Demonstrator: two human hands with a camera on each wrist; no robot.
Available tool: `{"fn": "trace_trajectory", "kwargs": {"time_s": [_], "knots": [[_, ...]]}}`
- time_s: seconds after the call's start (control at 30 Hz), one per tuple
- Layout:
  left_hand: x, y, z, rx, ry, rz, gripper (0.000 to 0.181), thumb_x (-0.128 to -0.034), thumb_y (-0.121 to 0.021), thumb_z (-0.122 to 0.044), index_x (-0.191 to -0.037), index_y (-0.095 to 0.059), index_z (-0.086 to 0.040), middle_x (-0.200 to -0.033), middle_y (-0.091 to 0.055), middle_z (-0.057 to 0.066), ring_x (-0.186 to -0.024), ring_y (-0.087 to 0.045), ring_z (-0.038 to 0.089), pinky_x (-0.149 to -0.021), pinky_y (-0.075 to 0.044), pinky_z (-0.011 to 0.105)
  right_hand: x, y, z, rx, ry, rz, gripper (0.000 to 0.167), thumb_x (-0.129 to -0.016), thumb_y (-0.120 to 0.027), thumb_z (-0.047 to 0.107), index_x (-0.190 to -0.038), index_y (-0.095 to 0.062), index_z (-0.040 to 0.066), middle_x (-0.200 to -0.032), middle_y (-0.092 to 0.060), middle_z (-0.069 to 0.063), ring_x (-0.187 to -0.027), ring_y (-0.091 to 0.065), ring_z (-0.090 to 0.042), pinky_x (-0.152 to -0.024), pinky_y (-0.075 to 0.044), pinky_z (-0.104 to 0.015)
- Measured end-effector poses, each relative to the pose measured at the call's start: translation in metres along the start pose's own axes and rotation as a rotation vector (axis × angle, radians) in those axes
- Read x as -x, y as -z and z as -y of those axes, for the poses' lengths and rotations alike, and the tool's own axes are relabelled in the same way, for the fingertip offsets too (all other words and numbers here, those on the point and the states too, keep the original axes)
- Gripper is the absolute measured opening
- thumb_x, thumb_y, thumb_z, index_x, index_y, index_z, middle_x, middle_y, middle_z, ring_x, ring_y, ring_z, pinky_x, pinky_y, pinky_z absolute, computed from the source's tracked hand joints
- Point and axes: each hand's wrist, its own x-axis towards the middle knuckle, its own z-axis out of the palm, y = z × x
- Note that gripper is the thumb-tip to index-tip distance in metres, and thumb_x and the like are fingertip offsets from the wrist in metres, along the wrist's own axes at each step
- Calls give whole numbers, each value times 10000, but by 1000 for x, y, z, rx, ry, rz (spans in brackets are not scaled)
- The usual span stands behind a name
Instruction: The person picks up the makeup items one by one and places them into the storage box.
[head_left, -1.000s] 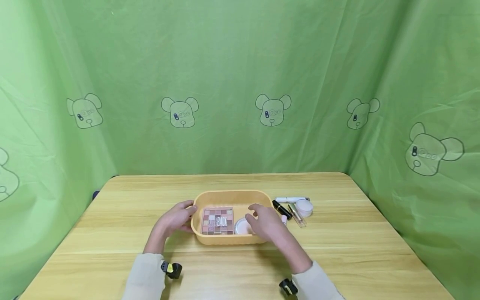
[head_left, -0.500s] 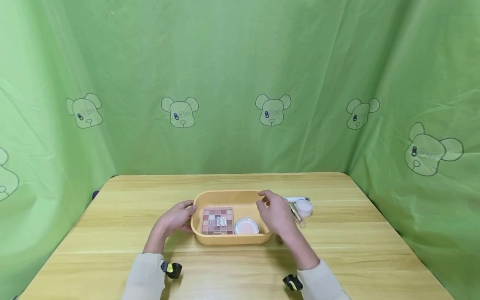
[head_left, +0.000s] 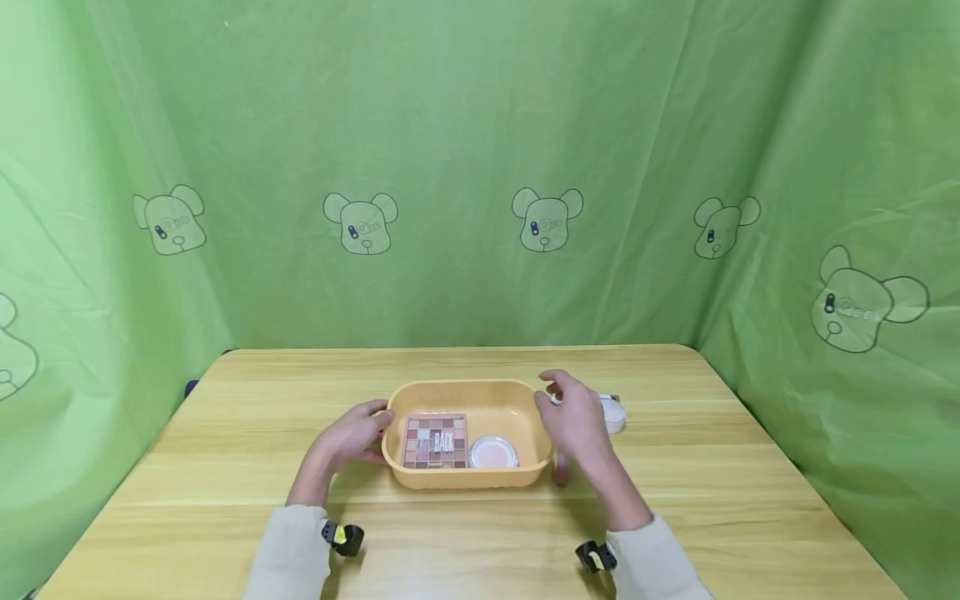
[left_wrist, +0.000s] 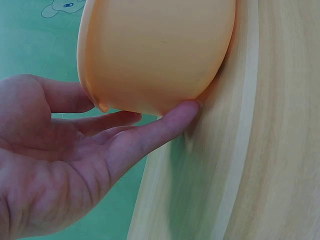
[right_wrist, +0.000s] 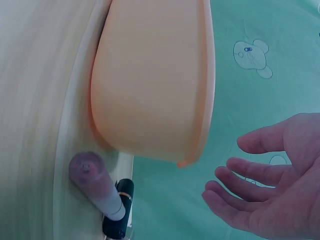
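A light orange tray stands on the table. Inside lie an eyeshadow palette at left and a round powder compact beside it. My left hand grips the tray's left end; in the left wrist view its thumb reaches over the rim and other fingers touch the outer wall. My right hand hovers by the tray's right end, its fingers loosely bent and holding nothing. Below it, in the right wrist view, are a pinkish tube and a black lipstick tube, beside the tray.
A round white case lies right of my right hand, which hides most of the small cosmetics there. The wooden table reaches to green cloth walls at the back and sides.
My right hand has moved from above the round powder compact to the right, past the tray's right end, uncovering the compact. My left hand and the tray have stayed in place.
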Motion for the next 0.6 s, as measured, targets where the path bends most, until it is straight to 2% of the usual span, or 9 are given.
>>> {"fn": "trace_trajectory", "kwargs": {"time_s": [0.13, 0.37, 0.6], "knots": [[-1, 0, -1, 7, -3, 7, 533, -1094, -381, -188, -1558, -282, 54, -1406, -528, 320, -1204, -624, 407, -853, -639, 442, -2, 5, -5, -2, -27, -3, 396, -997, -585, 183, -1378, -597, 76, -1244, -680, -207, -1163, -633, -375, -963, -550, -544], [-1, -1, 1, 3, 1, -3, 530, -1092, -385, -183, -1559, -289, 48, -1389, -554, 294, -1187, -639, 382, -843, -641, 440, -10, 16, -21, 6, -18, -55, 423, -978, -567, 180, -1377, -591, 38, -1300, -640, -256, -1201, -591, -433, -995, -509, -585], [-1, 0, 0, 16, 1, -4, 534, -1090, -385, -182, -1560, -285, 50, -1393, -549, 302, -1189, -637, 390, -847, -640, 443, -18, 28, -43, -8, -79, -54, 438, -987, -557, 187, -1394, -570, 27, -1340, -601, -274, -1238, -557, -452, -1025, -496, -592]]}}
